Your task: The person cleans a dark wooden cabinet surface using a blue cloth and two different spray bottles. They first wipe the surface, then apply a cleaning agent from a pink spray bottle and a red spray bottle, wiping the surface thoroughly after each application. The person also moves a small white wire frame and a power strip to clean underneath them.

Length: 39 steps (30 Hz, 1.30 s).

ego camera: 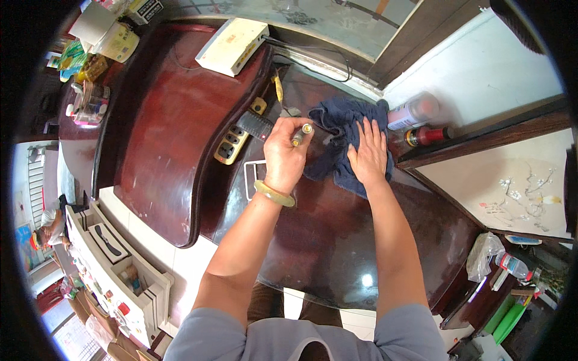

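My left hand [286, 151], with a bangle at its wrist, is closed around small cylindrical items [301, 134] with metallic, yellowish ends; what they are I cannot tell. My right hand [371, 155] lies flat, fingers spread, on a crumpled dark blue cloth [339, 131] on the dark glossy desktop [316, 239]. Left of my left hand are a power strip [232, 144], a black device [254, 125] with a small red light, and a white-edged rectangular object [253, 180], partly hidden by that hand.
A white router-like box [232, 47] with cables stands on the raised curved shelf [158, 135]. A translucent bottle [415, 110] and a red bottle [426, 136] lie by the wall. A framed flower picture [510, 185] is at right. Another person [52, 225] is far left.
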Each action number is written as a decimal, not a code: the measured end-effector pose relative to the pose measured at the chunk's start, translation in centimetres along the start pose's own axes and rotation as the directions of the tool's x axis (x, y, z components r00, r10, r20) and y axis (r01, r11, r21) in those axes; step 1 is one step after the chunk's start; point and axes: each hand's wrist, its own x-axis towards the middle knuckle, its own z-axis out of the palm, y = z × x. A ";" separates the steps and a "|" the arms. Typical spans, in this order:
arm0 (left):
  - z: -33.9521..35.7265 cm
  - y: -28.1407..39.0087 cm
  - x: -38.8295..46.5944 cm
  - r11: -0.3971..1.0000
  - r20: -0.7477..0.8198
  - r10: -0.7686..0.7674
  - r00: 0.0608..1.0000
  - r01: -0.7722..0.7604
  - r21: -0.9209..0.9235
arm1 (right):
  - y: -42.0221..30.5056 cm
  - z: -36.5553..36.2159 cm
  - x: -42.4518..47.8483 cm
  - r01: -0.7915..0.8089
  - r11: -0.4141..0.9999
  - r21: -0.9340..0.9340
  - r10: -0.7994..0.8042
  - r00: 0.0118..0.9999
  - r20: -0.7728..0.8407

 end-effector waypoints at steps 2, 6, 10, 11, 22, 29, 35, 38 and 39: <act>0.6 -0.7 0.1 0.998 -0.001 0.038 0.999 -0.037 0.041 | 0.0 -0.1 -1.7 0.001 1.000 0.009 -0.001 1.000 -0.004; 1.7 -1.1 0.2 0.983 0.051 0.096 0.994 -0.103 0.149 | -0.1 -0.4 -5.8 0.005 0.999 0.043 -0.006 1.000 0.013; 2.0 -2.5 0.1 0.942 0.131 0.152 0.980 -0.184 0.283 | -1.4 -0.6 -10.9 0.036 0.995 0.097 -0.035 0.999 -0.011; 2.1 -2.7 0.1 0.926 0.155 0.167 0.974 -0.209 0.315 | -1.7 -0.9 -12.1 0.028 0.995 0.100 -0.032 0.999 0.036; 2.9 -3.7 0.4 0.646 0.557 -0.060 0.828 -0.394 0.654 | -2.1 -1.4 -17.8 0.003 0.985 0.172 -0.024 0.992 0.122; 3.1 -3.3 0.6 0.516 0.655 -0.221 0.723 -0.483 0.707 | -1.4 -1.5 -12.8 0.070 0.986 0.150 -0.077 0.996 0.041; 2.9 -1.2 0.9 0.544 0.612 -0.168 0.773 -0.445 0.712 | -0.1 -1.1 -9.0 0.099 0.980 0.172 -0.092 0.995 -0.051; 2.9 -0.5 0.1 0.773 0.559 0.025 0.829 -0.371 0.515 | -0.3 -1.0 -8.8 0.091 0.979 0.180 -0.086 0.996 -0.032; 3.0 0.0 -0.3 0.832 0.541 0.075 0.838 -0.351 0.429 | -0.3 -1.0 -8.8 0.085 0.978 0.189 -0.081 0.996 -0.029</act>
